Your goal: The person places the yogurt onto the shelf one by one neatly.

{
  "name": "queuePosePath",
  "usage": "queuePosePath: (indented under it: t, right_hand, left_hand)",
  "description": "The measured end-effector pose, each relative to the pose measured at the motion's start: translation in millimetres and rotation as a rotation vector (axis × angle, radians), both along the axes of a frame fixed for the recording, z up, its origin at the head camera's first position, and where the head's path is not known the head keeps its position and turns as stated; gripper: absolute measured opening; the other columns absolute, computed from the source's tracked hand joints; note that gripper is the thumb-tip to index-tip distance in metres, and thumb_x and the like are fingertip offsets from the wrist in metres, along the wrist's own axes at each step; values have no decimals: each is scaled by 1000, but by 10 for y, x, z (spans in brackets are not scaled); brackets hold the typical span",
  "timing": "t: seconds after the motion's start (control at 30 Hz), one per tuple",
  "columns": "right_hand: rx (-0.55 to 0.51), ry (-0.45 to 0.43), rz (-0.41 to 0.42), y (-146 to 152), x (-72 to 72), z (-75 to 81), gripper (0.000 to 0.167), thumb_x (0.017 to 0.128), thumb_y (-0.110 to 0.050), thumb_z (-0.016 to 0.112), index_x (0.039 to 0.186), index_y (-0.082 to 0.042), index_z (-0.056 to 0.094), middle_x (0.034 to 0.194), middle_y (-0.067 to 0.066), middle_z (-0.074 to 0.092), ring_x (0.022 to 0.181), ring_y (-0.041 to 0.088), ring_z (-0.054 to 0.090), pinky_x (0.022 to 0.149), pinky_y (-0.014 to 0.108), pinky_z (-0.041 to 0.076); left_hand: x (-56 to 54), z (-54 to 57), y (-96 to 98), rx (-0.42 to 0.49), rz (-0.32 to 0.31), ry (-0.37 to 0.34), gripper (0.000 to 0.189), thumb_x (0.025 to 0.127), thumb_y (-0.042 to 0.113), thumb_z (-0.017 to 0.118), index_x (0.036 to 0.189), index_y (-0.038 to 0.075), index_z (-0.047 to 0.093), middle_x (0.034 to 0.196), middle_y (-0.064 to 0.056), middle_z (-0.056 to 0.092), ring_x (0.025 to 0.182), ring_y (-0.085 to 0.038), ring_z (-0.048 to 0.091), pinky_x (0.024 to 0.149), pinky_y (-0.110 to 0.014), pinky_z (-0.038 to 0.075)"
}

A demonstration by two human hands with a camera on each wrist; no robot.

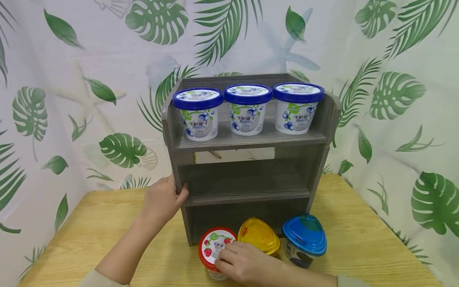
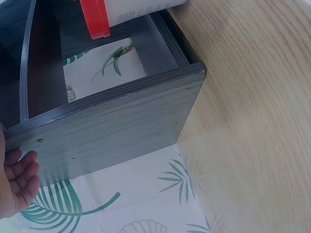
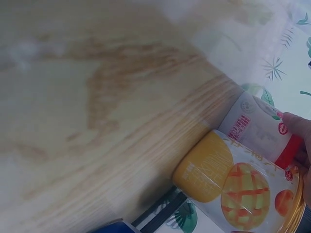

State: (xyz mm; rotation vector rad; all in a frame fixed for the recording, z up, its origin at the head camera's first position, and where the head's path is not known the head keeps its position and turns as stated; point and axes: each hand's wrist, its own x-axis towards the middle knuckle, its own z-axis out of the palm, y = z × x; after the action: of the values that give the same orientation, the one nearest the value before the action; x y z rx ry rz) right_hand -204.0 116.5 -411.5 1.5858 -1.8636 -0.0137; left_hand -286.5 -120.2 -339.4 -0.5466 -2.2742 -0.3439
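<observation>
My left hand (image 1: 161, 199) grips the left side panel of a grey wooden shelf (image 1: 247, 142), thumb at its front edge. In the left wrist view the fingers (image 2: 28, 170) bend against the panel's outer face (image 2: 121, 116). My right hand (image 1: 247, 263) holds a red-lidded tub (image 1: 211, 243) with strawberries on its lid, in front of the bottom level. The right wrist view has a digit along the wall of this tub (image 3: 250, 119). Close beside it is a yellow-lidded tub (image 1: 259, 235), whose side shows a cut mango (image 3: 245, 189).
A blue-lidded tub (image 1: 305, 239) stands to the right of the yellow one. Three tubs with dark blue lids line the top level: left (image 1: 199, 119), middle (image 1: 247, 115), right (image 1: 297, 111). A leaf-patterned cloth (image 1: 114, 79) hangs behind the wooden table (image 1: 358, 231).
</observation>
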Motion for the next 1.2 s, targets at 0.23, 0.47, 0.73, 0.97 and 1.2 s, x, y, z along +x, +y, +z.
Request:
queuePosePath:
  t: [0.23,0.47,0.73,0.97,1.2]
  right_hand:
    - [-17,19,10,-13,-18,-22,12,87,-21,67,95,-12,66,91,-4,63,81,7,58,82,17,48]
    - [-42,19,19,-44,-29,-50,15,83,-21,71,94,-12,66,90,-3,63,80,7,57,80,16,48]
    - [-53,-41,14,-54,-15,-30,22,79,-21,75,96,-11,66,90,-3,63,81,7,56,81,14,46]
    - [-58,-66,0,-56,-4,-15,22,79,-21,75,97,-12,65,91,-3,63,82,8,56,83,15,45]
    - [-67,-45,-5,-62,-2,-5,18,82,-21,72,96,-12,64,90,-4,62,82,7,56,83,15,45]
  left_hand:
    - [9,13,6,-4,4,-15,23,81,21,64,75,2,52,55,-13,54,54,-33,58,44,-41,42]
    - [11,15,0,-12,6,-19,22,81,21,64,78,1,53,55,-13,54,54,-33,58,44,-41,42]
    - [-8,8,-6,-10,-8,-16,22,80,20,64,77,2,53,55,-12,54,54,-32,59,44,-40,42]
    - [-8,-10,-5,-11,-14,-18,22,81,20,64,78,2,52,55,-10,53,53,-31,58,44,-40,41]
    - [-14,-16,-4,-11,-17,-11,22,80,20,64,77,2,51,54,-11,52,51,-31,57,42,-40,41]
